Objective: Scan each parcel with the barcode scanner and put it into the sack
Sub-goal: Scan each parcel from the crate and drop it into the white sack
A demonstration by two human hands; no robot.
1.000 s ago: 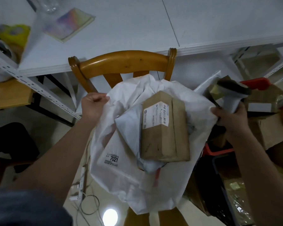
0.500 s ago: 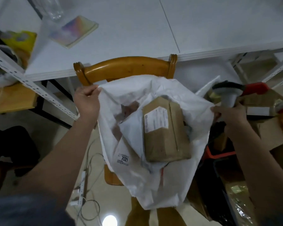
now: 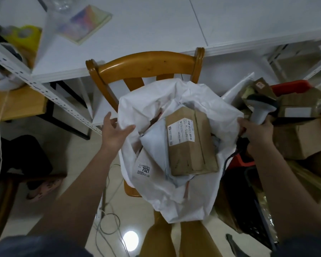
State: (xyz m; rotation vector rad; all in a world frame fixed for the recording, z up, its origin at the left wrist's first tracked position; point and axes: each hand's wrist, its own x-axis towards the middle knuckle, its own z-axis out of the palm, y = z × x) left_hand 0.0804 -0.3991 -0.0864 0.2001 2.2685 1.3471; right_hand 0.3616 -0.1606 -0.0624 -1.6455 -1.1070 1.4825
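Meanwhile left hand (image 3: pixel 115 132) spread beside sack (image 3: pixel 174 197); right hand (image 3: pixel 256 130) grips scanner (image 3: pixel 261 110), boxes (image 3: pixel 300 138) behind.

Your left hand (image 3: pixel 113 131) has let go of the white woven plastic sack's (image 3: pixel 174 191) rim, its fingers now spread beside it.

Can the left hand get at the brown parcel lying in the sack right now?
Probably yes: the left hand is open at the sack rim, and the brown parcel lies uncovered on top.

"7021" on white mailer label (image 3: pixel 144 170), box label (image 3: pixel 181 131) (unreadable)
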